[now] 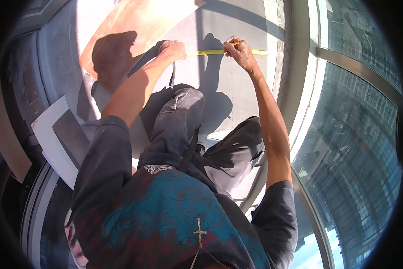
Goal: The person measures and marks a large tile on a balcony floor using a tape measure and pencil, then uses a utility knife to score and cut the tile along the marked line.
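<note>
A yellow tape measure [209,52] lies stretched left to right across a grey surface [237,98]. My left hand [173,49] is closed at the tape's left end, and its body is hidden inside my fingers. A dark strap [173,74] hangs just below that hand. Resting over the tape nearer its right end, my right hand [239,54] pinches a thin yellow-orange pencil [238,42]. The tape runs on past this hand toward the pale edge at the right.
A tan sheet [152,22] lies at the upper left, partly in shadow. Tall window panes [354,134] with pale frames line the right side. A white board [53,121] with a grey middle leans at the left. My bent knees [183,101] are close below my hands.
</note>
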`<act>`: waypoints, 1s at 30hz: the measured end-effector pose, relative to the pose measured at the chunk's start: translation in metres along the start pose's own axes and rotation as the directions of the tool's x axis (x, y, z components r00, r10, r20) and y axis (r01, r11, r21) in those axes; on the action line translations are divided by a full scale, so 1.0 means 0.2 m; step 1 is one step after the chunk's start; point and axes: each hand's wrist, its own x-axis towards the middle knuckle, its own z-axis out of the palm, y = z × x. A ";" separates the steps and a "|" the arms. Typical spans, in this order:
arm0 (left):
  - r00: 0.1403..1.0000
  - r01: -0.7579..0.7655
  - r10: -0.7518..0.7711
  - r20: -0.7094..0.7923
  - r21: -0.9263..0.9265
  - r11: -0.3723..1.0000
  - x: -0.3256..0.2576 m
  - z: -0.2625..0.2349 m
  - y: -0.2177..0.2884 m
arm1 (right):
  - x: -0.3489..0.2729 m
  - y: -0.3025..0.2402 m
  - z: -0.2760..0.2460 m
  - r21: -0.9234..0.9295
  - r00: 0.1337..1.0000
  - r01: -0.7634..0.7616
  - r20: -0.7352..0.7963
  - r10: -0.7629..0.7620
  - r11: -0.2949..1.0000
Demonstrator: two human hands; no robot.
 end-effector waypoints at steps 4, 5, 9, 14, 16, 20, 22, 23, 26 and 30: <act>0.999 0.004 -0.005 0.046 0.025 1.000 0.04 -0.02 0.01 | 0.16 0.17 0.16 0.063 0.998 0.027 0.052 -0.030 0.998; 0.998 0.012 -0.014 0.060 0.028 1.000 0.05 -0.01 0.01 | 0.18 0.20 0.19 0.064 0.998 0.023 0.058 -0.026 0.998; 0.998 0.030 -0.029 0.064 -0.019 0.999 0.07 0.00 -0.02 | 0.21 0.24 0.21 -0.002 0.997 0.033 0.071 -0.033 0.999; 0.996 0.034 -0.033 0.089 -0.009 0.999 0.04 -0.05 0.02 | 0.23 0.34 0.22 -0.093 0.996 0.044 0.088 -0.036 0.995; 0.996 0.066 -0.065 0.060 -0.017 0.998 0.02 0.00 0.01 | 0.20 0.34 0.27 -0.095 0.995 0.096 0.031 -0.094 0.991; 0.996 0.073 -0.072 0.049 -0.022 0.997 0.06 -0.03 0.00 | 0.23 0.34 0.26 -0.133 0.994 0.105 0.055 -0.098 0.986; 0.996 0.070 -0.069 0.047 -0.018 0.997 0.03 -0.02 0.02 | 0.21 0.37 0.27 -0.224 0.995 0.097 0.057 -0.087 0.970; 0.996 0.072 -0.071 0.045 -0.016 0.997 0.01 -0.02 0.02 | 0.21 0.36 0.27 -0.230 0.996 0.076 0.054 -0.065 0.970; 0.992 0.115 -0.116 0.043 0.010 0.993 0.02 -0.02 0.04 | 0.22 0.37 0.27 -0.214 0.997 0.069 0.049 -0.060 0.974; 0.993 0.108 -0.109 0.039 0.034 0.994 0.04 0.00 0.04 | 0.21 0.34 0.27 -0.159 0.994 0.111 0.035 -0.106 0.981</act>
